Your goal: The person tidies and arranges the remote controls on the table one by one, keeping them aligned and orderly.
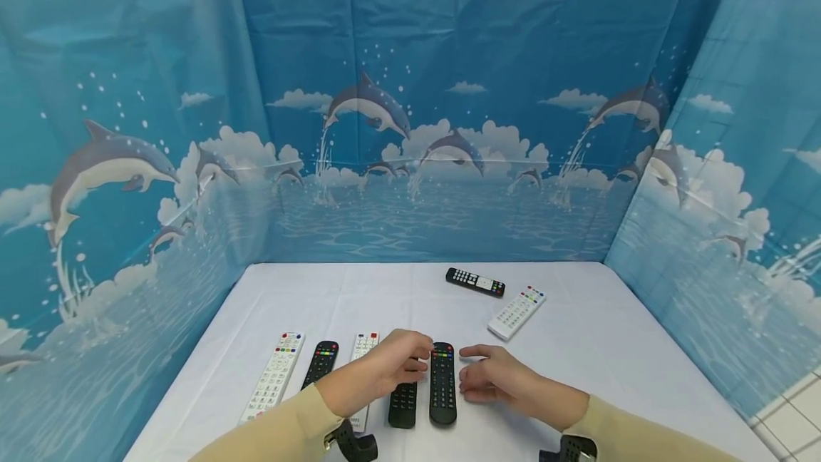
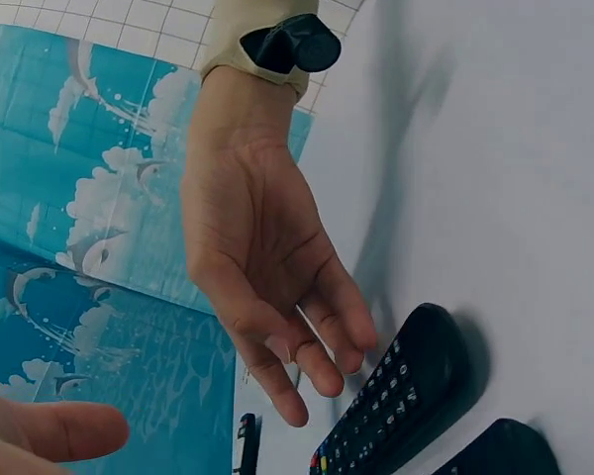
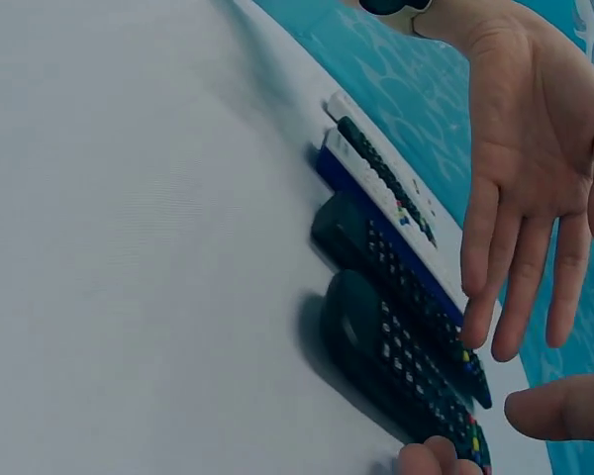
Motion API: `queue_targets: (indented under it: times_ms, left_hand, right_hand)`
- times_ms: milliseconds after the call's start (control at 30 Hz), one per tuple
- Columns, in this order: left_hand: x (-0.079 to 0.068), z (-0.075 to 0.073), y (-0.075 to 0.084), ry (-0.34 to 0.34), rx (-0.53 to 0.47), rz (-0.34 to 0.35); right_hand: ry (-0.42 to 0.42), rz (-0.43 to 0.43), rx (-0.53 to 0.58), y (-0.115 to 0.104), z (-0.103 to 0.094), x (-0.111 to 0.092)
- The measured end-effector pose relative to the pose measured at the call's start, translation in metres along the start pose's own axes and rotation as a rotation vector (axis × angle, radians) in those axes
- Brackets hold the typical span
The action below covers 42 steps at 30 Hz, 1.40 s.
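My left hand (image 1: 400,362) is over a black remote control (image 1: 403,405) and covers its upper part in the head view. To its right lies another black remote (image 1: 442,383) with coloured buttons, between my two hands. My right hand (image 1: 497,380) is just right of that remote, fingers loosely bent, with nothing held. The left wrist view shows the right hand (image 2: 267,237) palm-on, beside a black remote (image 2: 406,396). In the right wrist view, the left hand (image 3: 535,158) has its fingers extended near the row of remotes, holding nothing.
Left of my hands lie a white remote (image 1: 276,373), a black remote (image 1: 321,362) and another white remote (image 1: 364,348), partly covered by the left arm. Farther back are a black remote (image 1: 474,281) and a white remote (image 1: 516,312). Dolphin-print curtains (image 1: 410,219) surround the white table (image 1: 577,305).
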State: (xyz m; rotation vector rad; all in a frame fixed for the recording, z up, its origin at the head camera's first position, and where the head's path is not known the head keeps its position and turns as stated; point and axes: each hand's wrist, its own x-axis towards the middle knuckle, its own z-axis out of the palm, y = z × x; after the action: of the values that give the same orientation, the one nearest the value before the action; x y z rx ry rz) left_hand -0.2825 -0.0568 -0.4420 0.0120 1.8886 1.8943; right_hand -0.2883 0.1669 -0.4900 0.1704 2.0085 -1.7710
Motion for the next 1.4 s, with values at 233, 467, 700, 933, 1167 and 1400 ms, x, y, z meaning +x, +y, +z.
queue_targets:
  times_ms: [233,467,700,933,1167,1400]
  left_hand:
    - [0.022,-0.003,0.025,-0.021,-0.095,0.03]
    - [0.059,0.009,0.047,-0.006,-0.234,0.031]
    - [0.1,0.018,0.06,0.038,-0.338,0.006]
    - [0.138,0.014,0.065,0.087,-0.374,0.01]
    - [0.167,-0.008,0.049,0.11,-0.49,0.014]
    - [0.176,-0.013,0.041,0.088,-0.463,0.018]
  right_hand:
    - [0.103,-0.04,0.048,-0.033,-0.017,0.001]
    - [0.147,-0.074,0.172,-0.06,-0.049,0.021]
    - [0.154,-0.034,0.318,-0.078,-0.076,0.047]
    - [0.131,0.007,0.474,-0.094,-0.093,0.067]
    - [0.058,0.023,0.402,-0.096,-0.1,0.086]
    - [0.113,0.06,0.174,-0.085,-0.103,0.111]
